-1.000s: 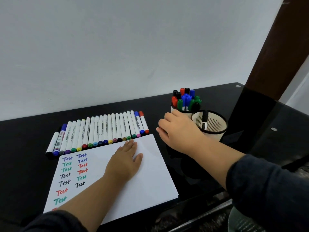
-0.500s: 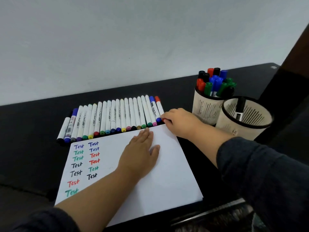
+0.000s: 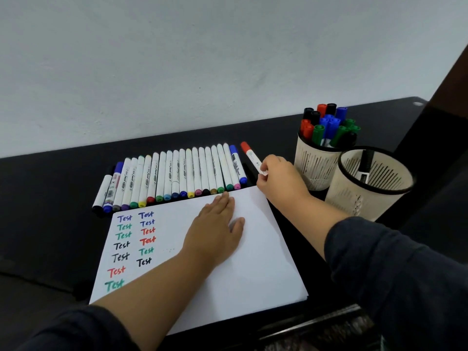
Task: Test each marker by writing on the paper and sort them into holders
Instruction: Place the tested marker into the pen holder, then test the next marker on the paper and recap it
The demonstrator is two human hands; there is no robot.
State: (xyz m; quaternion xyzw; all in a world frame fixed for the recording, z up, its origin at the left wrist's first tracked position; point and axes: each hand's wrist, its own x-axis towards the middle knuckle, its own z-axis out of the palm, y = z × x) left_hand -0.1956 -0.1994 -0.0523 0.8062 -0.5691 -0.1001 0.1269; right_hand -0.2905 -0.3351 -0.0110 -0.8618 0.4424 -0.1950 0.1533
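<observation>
Right hand (image 3: 281,182) grip pinches the red-capped marker (image 3: 251,157); flat left hand (image 3: 215,230) presses the paper (image 3: 263,262).

- The paper (image 3: 253,262) is carrying the handwritten word "Test" thirteen times in two columns — purple, green, black and red on the left, then blue, red, green and black on the right.
- The blue-capped marker (image 3: 236,166) is showing script on its barrel — apparently "White Board".
- Print on the other marker barrels is staying too small to read.

A plain pale wall (image 3: 202,59) is seen behind a glossy black counter (image 3: 50,188). A dark brown post (image 3: 453,79) is set at the right edge.
</observation>
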